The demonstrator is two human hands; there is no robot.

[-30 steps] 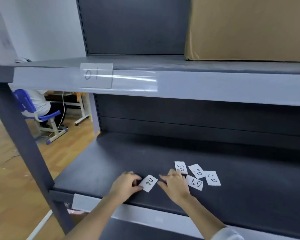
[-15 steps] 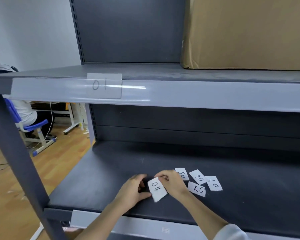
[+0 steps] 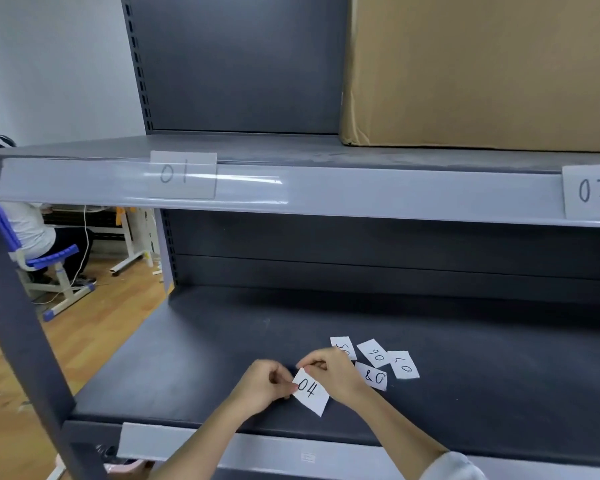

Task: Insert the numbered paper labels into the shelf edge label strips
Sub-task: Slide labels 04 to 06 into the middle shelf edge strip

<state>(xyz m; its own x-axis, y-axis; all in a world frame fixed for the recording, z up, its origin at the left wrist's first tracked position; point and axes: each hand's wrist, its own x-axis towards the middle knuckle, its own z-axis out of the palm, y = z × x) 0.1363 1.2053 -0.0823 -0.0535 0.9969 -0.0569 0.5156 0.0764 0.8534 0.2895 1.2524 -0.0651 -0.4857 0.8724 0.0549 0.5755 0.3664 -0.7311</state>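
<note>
Labels go into the grey shelf edge label strips (image 3: pixel 395 199), and the upper strip already shows "01" (image 3: pixel 182 174) at its left and "02" (image 3: pixel 593 190) at the right edge, under a large cardboard box (image 3: pixel 482 71). On the lower shelf (image 3: pixel 194 348) lie four loose labels (image 3: pixel 374 355), handy for picking. Both hands hold the "04" label (image 3: pixel 309 391) just above that shelf: the left hand (image 3: pixel 260 386) pinches its left edge and the right hand (image 3: pixel 333 372) its top corner (probably to square it for the lower strip (image 3: pixel 174 445)).
</note>
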